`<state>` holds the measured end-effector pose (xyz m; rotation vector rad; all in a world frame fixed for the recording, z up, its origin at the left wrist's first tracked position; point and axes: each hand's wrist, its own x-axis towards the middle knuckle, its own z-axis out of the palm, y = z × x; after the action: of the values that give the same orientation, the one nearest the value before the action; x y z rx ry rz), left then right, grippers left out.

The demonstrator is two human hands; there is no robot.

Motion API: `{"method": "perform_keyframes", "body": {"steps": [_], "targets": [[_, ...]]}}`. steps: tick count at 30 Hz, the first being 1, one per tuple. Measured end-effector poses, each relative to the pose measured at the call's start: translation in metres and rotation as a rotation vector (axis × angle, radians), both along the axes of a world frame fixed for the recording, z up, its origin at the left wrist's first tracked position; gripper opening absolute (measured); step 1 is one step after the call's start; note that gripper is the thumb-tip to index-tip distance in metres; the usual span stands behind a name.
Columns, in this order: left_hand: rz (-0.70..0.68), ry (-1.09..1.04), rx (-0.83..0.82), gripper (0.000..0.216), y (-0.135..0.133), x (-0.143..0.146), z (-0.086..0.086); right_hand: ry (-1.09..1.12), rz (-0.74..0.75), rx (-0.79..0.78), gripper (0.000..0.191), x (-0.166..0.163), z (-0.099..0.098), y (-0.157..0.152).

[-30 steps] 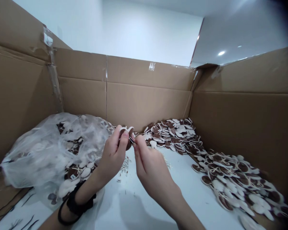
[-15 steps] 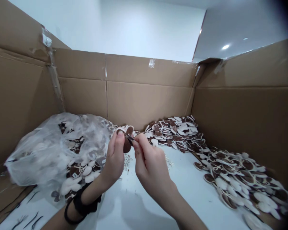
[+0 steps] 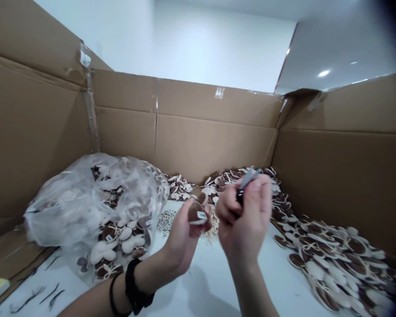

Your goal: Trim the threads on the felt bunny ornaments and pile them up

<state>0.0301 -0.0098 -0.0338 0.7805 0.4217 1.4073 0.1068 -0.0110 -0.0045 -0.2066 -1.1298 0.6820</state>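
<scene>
My left hand is closed around a small brown plush patch with pale edging, rounded ears and a little white label. To its right, my right hand is raised and grips a pair of snips. Their grey blades point up, apart from the patch, and a black part shows between the fingers. Most of the handle is hidden in the palm. Below and between the hands, pale thread or cord clippings lie on the white table.
A clear plastic bag full of similar patches bulges at left. Patch piles lie at the back and along the right. Small grey-white bits lie near the bag, dark strands at front left. Cardboard walls enclose the table.
My right hand has pulled the snips away from the patch, up and to the right. My left hand has moved right and down and turned the patch, so its label shows. The view has shifted slightly.
</scene>
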Motion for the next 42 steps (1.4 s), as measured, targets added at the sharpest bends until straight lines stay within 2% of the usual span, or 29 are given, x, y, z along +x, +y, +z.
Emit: {"method": "perform_keyframes", "body": {"steps": [2,6,10,15,18,23,29,38,42], "targets": [[0.044,0.122,0.052,0.027,0.004,0.007,-0.010,-0.027,-0.045,-0.038,0.022,0.017,0.009,-0.002],[0.339,0.341,0.202,0.032,0.012,0.003,-0.018,-0.329,-0.066,-0.139,0.022,0.036,0.009,-0.007],[0.520,0.411,0.318,0.035,0.015,-0.015,-0.010,-0.616,-0.183,-0.159,0.024,0.027,0.003,-0.014],[0.583,0.348,0.393,0.035,0.013,-0.025,-0.001,-0.907,-0.227,-0.148,0.025,0.011,0.000,-0.020],[0.603,0.345,0.463,0.033,0.010,-0.026,0.003,-0.939,-0.250,-0.143,0.023,0.007,-0.002,-0.020],[0.677,0.475,0.598,0.029,0.009,-0.029,0.005,-0.901,-0.257,-0.151,0.024,0.005,-0.004,-0.020],[0.733,0.567,0.678,0.026,0.007,-0.032,0.005,-0.900,-0.247,-0.178,0.026,0.006,-0.004,-0.023],[0.775,0.635,0.675,0.027,0.009,-0.033,-0.003,-0.908,-0.266,-0.155,0.024,0.005,-0.004,-0.023],[0.734,0.591,0.670,0.027,0.011,-0.031,-0.006,-0.873,-0.279,-0.141,0.025,0.005,-0.003,-0.023]]}}
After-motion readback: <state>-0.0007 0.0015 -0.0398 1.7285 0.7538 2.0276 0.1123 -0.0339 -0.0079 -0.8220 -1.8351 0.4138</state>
